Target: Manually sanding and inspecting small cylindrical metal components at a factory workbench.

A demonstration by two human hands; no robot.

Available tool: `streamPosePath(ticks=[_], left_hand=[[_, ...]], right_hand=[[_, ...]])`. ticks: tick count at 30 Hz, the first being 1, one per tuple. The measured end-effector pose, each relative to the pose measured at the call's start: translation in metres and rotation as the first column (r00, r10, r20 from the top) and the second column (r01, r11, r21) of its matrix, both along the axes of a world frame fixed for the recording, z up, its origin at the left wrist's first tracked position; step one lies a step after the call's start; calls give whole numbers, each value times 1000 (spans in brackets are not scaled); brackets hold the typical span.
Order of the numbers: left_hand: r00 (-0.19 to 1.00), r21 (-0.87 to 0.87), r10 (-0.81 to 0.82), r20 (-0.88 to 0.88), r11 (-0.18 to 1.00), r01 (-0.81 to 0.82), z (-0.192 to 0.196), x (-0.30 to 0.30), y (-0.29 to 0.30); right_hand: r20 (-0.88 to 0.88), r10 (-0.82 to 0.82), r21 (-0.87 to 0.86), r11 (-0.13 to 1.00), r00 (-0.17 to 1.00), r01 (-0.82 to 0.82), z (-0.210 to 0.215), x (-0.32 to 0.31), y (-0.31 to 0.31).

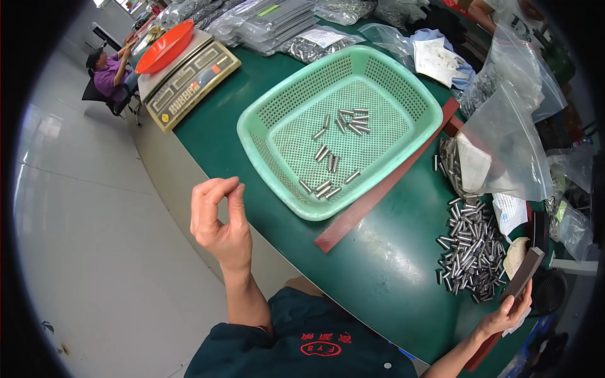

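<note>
L fingers [217, 190] together, nr green basket [261, 151] w/ pins [322, 154], R fingers [525, 301] clamped on brown bar [524, 274]

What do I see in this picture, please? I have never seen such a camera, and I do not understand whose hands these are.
There is no machine here: both bare hands belong to the person wearing the camera. It sits on the head and looks down; its wide lens bends straight edges.

On the green table is a light-green basket with some metal pins inside. To its right lies a larger pile of pins; at the upper left stands a scale.

The left hand is raised with fingertips pinched; I cannot tell if it holds something small. The right hand is at a dark bar beside the pile; its exact grip is unclear.
</note>
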State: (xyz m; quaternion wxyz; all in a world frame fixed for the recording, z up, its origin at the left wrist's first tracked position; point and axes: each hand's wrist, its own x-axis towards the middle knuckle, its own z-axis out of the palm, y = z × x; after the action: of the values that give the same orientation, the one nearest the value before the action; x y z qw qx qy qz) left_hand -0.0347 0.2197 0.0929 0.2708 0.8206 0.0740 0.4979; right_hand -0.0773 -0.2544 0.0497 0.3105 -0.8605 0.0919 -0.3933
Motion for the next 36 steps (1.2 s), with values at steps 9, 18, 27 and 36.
streamPosePath(ticks=[9, 18, 27, 36], left_hand=[[1000, -14, -11, -15, 1000, 11, -5, -2, 5], [999, -13, -20, -43, 1000, 19, -6, -6, 9], [844, 244, -394, -363, 834, 494, 25, 57, 8], [231, 60, -398, -888, 399, 915, -15, 161, 16]], right_hand=[[-21, -14, 59, 998, 1000, 15, -3, 1, -1], [-31, -12, 56, 998, 999, 14, -3, 3, 3], [-32, -5, 22, 1000, 999, 6, -1, 4, 9], [25, 91, -128, 988, 995, -87, 2, 9, 19]])
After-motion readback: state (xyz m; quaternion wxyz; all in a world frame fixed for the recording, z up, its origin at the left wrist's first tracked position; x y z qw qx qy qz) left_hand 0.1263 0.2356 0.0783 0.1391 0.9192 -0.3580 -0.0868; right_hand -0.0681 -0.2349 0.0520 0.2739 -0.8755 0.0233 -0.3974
